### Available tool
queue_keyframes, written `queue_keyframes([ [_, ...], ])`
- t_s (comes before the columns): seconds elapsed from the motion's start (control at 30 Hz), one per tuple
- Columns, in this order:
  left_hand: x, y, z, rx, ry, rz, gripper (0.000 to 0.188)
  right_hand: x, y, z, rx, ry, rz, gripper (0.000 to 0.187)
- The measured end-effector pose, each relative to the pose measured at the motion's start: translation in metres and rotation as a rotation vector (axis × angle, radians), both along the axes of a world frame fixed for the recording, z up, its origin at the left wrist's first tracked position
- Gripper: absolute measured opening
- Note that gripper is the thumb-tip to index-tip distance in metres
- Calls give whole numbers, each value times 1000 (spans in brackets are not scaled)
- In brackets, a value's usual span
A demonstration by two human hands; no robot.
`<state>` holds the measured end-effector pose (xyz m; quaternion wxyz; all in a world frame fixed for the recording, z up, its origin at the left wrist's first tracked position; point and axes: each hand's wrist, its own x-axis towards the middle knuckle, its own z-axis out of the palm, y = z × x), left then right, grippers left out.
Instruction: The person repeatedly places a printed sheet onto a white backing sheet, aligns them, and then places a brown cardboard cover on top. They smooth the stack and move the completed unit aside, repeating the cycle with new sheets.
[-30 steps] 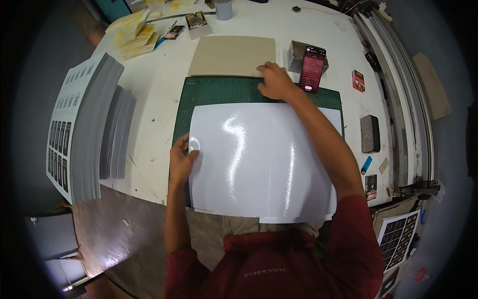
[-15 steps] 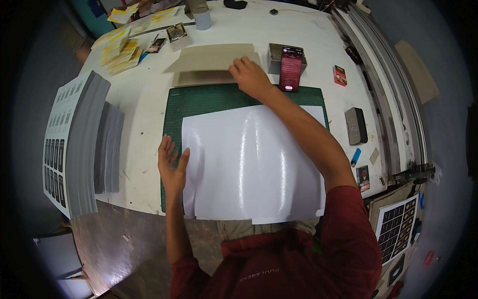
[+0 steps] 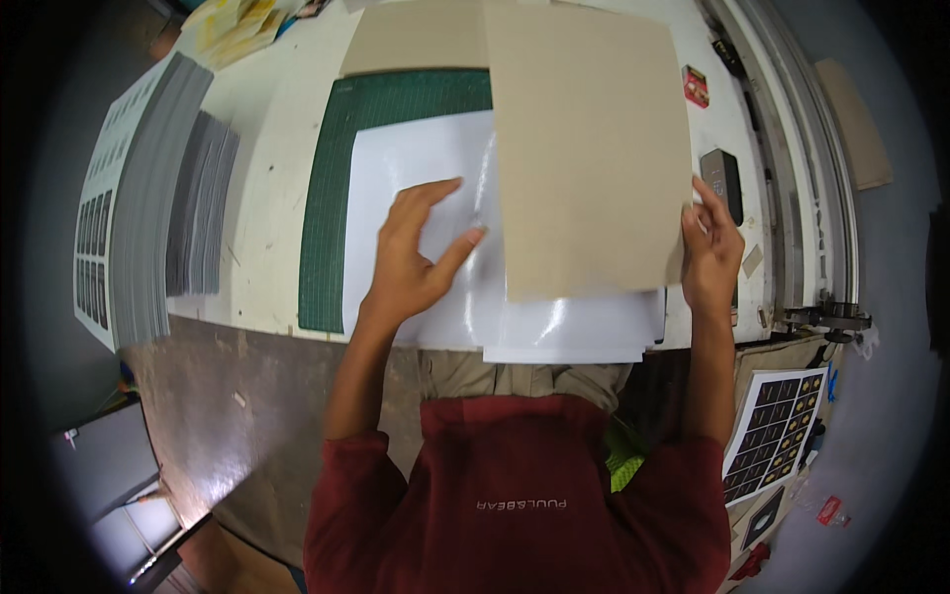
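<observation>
A large tan cardboard sheet (image 3: 594, 148) hangs over the right part of the glossy white sheets (image 3: 416, 158). My right hand (image 3: 711, 252) grips its right edge, thumb on the near face. Left of the cardboard, my left hand (image 3: 416, 252) is held over the white sheets with thumb and fingers apart and nothing between them. The white sheets lie on a green cutting mat (image 3: 322, 228), and their near edge reaches the table's front. Behind the mat lies more tan cardboard (image 3: 416, 40), partly covered by the raised sheet.
Tall stacks of printed sheets (image 3: 143, 198) stand on the left, with yellow-edged papers (image 3: 233, 30) beyond. On the right are a small red box (image 3: 696, 87), a dark digital clock (image 3: 722, 183) and a long metal rail (image 3: 816, 148). Printed sheets (image 3: 777, 426) lie lower right.
My right hand has brought a cardboard sheet from the far pile toward me, over the white sheets. My left hand has moved right from the sheets' left edge. The view has shifted.
</observation>
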<state>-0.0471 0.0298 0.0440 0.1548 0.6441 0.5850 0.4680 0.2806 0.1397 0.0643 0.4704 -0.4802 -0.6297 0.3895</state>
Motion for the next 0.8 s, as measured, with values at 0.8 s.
queue_keyframes([
  [0.8, 32, -36, -38, -185, 305, -212, 70, 21, -67, -57, -138, -145, -116, 39],
])
